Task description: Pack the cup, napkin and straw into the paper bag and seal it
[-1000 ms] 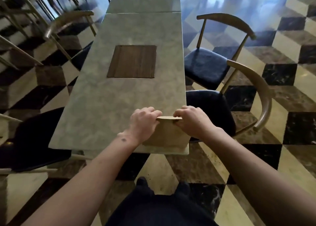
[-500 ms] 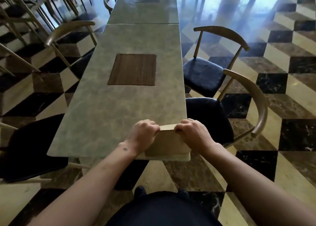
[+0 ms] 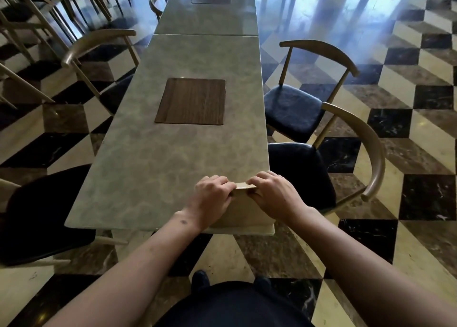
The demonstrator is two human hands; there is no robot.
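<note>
Change since the earlier frames: both hands have drawn closer together along the bag's folded top, leaving a shorter strip of paper showing between them; the bag itself has not shifted.

Item: paper bag (image 3: 243,209), brown, standing at the near right corner of the bench (image 3: 158,168), top folded over.
Left hand (image 3: 213,196): fingers curled over the fold, clamped on the top edge.
Right hand (image 3: 272,193): likewise clamped on the fold.
Cup, napkin, straw: not visible; presumably inside.

Step, as judged: sealing. Press the crease flat along its whole width, thumbs bracing the near face, and keep the bag upright so its contents do not tip.

Edges: the bag sits close to the bench's near and right edges; pushing toward the body risks sliding it off.
Open room: bare bench surface ahead, up to the wooden inlay (image 3: 191,101). A chair (image 3: 329,168) stands just beside the right edge.
</note>
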